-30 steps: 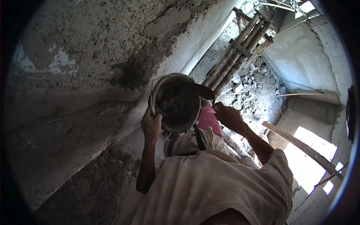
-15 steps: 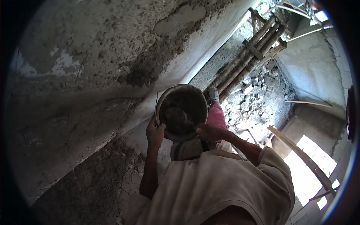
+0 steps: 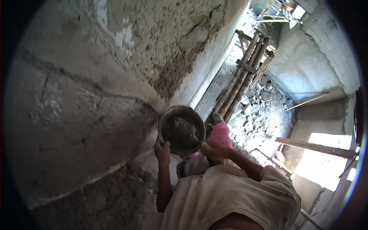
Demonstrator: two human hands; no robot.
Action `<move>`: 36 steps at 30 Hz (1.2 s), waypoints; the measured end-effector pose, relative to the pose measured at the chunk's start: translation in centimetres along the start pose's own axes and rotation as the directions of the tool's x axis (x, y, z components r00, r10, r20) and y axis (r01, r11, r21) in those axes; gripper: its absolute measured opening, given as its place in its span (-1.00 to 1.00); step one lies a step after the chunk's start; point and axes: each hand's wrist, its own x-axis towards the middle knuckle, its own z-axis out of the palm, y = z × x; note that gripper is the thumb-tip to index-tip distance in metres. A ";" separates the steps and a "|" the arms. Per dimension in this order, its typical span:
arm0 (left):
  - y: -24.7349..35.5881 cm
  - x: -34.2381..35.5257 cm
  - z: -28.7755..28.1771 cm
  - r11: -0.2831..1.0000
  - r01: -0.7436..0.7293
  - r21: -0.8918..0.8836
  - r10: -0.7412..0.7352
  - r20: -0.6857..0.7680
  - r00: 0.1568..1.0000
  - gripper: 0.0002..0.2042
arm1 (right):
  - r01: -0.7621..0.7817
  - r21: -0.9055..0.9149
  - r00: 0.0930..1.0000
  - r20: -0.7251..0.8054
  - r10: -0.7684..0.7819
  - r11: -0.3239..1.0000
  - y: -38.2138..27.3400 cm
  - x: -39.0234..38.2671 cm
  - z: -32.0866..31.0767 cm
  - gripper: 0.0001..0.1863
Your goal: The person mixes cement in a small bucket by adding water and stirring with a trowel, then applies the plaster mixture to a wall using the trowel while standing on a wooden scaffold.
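Observation:
A round bucket (image 3: 164, 115) is held up in front of me, close to the rough wall, with a lump of wet grey mortar (image 3: 184, 129) inside it. My left hand (image 3: 162, 151) is closed on its near left rim, thumb over the edge. At the near right rim, my right hand (image 3: 215, 151) is closed around a pale-handled tool (image 3: 207, 145). That tool's far end points into the bucket, and its shape is hard to make out against the mortar.
The wall (image 3: 115, 76) at my left has rough, patchy plaster. Ahead, a walkway of lashed poles (image 3: 239, 84) runs away beside stone rubble (image 3: 255, 109). A plank (image 3: 316, 147) crosses a bright opening at right. A pink trouser leg (image 3: 220, 134) shows beyond the bucket.
My view has turned, so walkway and rubble sit further left and lower. The bucket appears slightly lower in the picture, and more of the mortar lump shows. Both hands keep their hold.

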 end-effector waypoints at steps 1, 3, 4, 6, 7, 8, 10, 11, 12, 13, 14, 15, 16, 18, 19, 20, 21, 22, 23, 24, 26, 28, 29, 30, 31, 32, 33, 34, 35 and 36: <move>-0.3 0.3 -1.1 0.998 -0.070 -0.009 0.070 -0.012 0.997 -0.49 | -0.001 0.125 1.000 -0.005 0.002 0.992 -0.1 -0.5 1.5 -0.55; 1.1 -0.1 -1.0 0.992 0.122 0.019 -0.122 -0.041 0.992 -0.51 | -0.008 0.275 0.998 -0.064 0.026 0.961 -1.6 -2.0 2.8 -0.59; 1.7 -0.5 -1.3 0.975 0.217 0.040 -0.214 -0.073 0.974 -0.53 | 0.055 0.340 0.988 -0.155 -0.002 0.939 -1.2 -2.0 3.0 -0.61; 1.1 -0.2 -1.3 0.973 0.233 -0.003 -0.232 -0.085 0.969 -0.56 | 0.192 0.445 0.941 -0.337 -0.036 0.874 -0.5 -1.9 3.0 -0.64; 0.5 0.0 -2.2 0.970 0.243 -0.017 -0.243 -0.105 0.964 -0.58 | 0.254 0.492 0.917 -0.396 -0.046 0.832 -1.1 -2.0 3.0 -0.66; -0.8 0.5 -3.5 0.976 0.214 0.024 -0.210 -0.113 0.971 -0.59 | 0.308 0.539 0.893 -0.448 -0.043 0.784 -2.5 -2.7 2.6 -0.67; -2.9 1.9 -4.9 0.985 0.151 0.086 -0.142 -0.101 0.985 -0.62 | 0.458 0.498 0.770 -0.636 -0.049 0.737 -4.7 -4.1 1.0 -0.70; -3.0 2.0 -4.8 0.984 0.160 0.085 -0.149 -0.118 0.982 -0.63 | 0.538 0.409 0.656 -0.753 -0.060 0.737 -5.5 -4.7 0.0 -0.72; -3.2 1.9 -4.9 0.982 0.168 0.082 -0.156 -0.138 0.978 -0.64 | 0.588 0.397 0.546 -0.838 0.016 0.705 -6.6 -5.1 -0.9 -0.73; -3.3 1.8 -4.7 0.981 0.178 0.077 -0.164 -0.152 0.975 -0.65 | 0.682 0.151 0.334 -0.935 -0.121 0.716 -6.6 -5.4 -2.5 -0.71; -3.4 1.7 -4.7 0.980 0.176 0.089 -0.160 -0.169 0.973 -0.65 | 0.630 0.029 0.219 -0.965 -0.142 0.776 -6.8 -6.1 -4.0 -0.65; -3.6 1.4 -5.1 0.979 0.176 0.099 -0.155 -0.191 0.969 -0.65 | 0.689 -0.115 0.031 -0.982 -0.187 0.715 -6.6 -5.7 -5.6 -0.59; -4.1 1.4 -5.3 0.978 0.177 0.106 -0.153 -0.206 0.967 -0.64 | 0.649 -0.240 -0.133 -0.970 -0.202 0.722 -7.8 -5.6 -7.0 -0.53; -5.9 1.6 -6.9 0.960 0.258 0.111 -0.225 -0.244 0.943 -0.65 | 0.400 -0.400 -0.479 -0.859 -0.184 0.825 -7.5 -3.9 -10.2 -0.48; -4.2 0.7 -5.1 0.956 0.267 0.117 -0.241 -0.203 0.949 -0.64 | 0.339 -0.435 -0.590 -0.789 -0.172 0.834 -7.3 -3.0 -11.7 -0.47; -2.1 -0.4 -3.6 0.955 0.271 0.119 -0.250 -0.164 0.954 -0.64 | 0.429 -0.424 -0.622 -0.779 -0.080 0.798 -7.7 -1.5 -12.4 -0.46; -2.9 0.0 -4.8 0.956 0.236 0.176 -0.204 -0.180 0.962 -0.63 | 0.504 -0.408 -0.608 -0.793 -0.022 0.761 -8.8 1.0 -12.1 -0.47; -5.0 0.1 -6.5 0.952 0.201 0.230 -0.157 -0.195 0.968 -0.62 | 0.550 -0.391 -0.554 -0.832 -0.027 0.738 -10.6 3.8 -11.1 -0.48; -6.5 0.1 -7.3 0.941 0.177 0.288 -0.122 -0.200 0.972 -0.62 | 0.583 -0.376 -0.473 -0.878 -0.075 0.720 -12.6 6.4 -9.4 -0.48; -6.9 -0.5 -7.5 0.949 0.140 0.281 -0.114 -0.106 0.988 -0.60 | 0.599 -0.362 -0.363 -0.918 -0.160 0.714 -14.5 9.0 -7.3 -0.48; -6.8 -2.0 -7.6 0.953 0.140 0.269 -0.118 -0.097 0.988 -0.60 | 0.652 -0.301 -0.024 -0.926 -0.378 0.696 -18.9 13.5 -0.5 -0.49; -6.0 -2.1 -7.8 0.959 0.137 0.247 -0.103 -0.148 0.984 -0.59 | 0.726 -0.204 0.319 -0.747 -0.584 0.657 -24.3 14.8 8.5 -0.48; -5.5 -2.2 -6.9 0.961 0.147 0.236 -0.110 -0.162 0.981 -0.58 | 0.743 -0.164 0.421 -0.641 -0.642 0.649 -25.9 14.0 11.8 -0.47; -4.7 -1.9 -6.6 0.961 0.148 0.233 -0.110 -0.169 0.979 -0.58 | 0.765 -0.126 0.470 -0.562 -0.681 0.632 -26.9 13.0 13.9 -0.47; -4.2 -2.3 -7.1 0.961 0.171 0.216 -0.127 -0.205 0.970 -0.58 | 0.777 -0.127 0.475 -0.524 -0.707 0.616 -26.2 12.0 13.6 -0.47; -4.1 -2.7 -6.6 0.962 0.182 0.203 -0.140 -0.205 0.969 -0.57 | 0.782 -0.144 0.472 -0.498 -0.728 0.606 -25.4 10.9 12.6 -0.47; -4.1 -3.6 -6.6 0.966 0.176 0.191 -0.136 -0.207 0.969 -0.57 | 0.796 -0.166 0.458 -0.463 -0.758 0.582 -24.7 10.1 11.6 -0.45; -3.9 -4.7 -6.4 0.967 0.168 0.193 -0.128 -0.202 0.971 -0.56 | 0.721 0.189 0.649 -0.522 -0.553 0.667 -22.5 9.6 9.7 -0.47; -3.3 -5.2 -5.7 0.962 0.167 0.217 -0.122 -0.206 0.971 -0.56 | 0.661 0.047 0.621 -0.595 -0.510 0.749 -18.7 10.6 6.4 -0.50; -2.2 -5.5 -4.2 0.930 0.219 0.296 -0.156 -0.221 0.963 -0.55 | 0.556 -0.089 0.580 -0.671 -0.462 0.826 -15.0 11.2 2.7 -0.53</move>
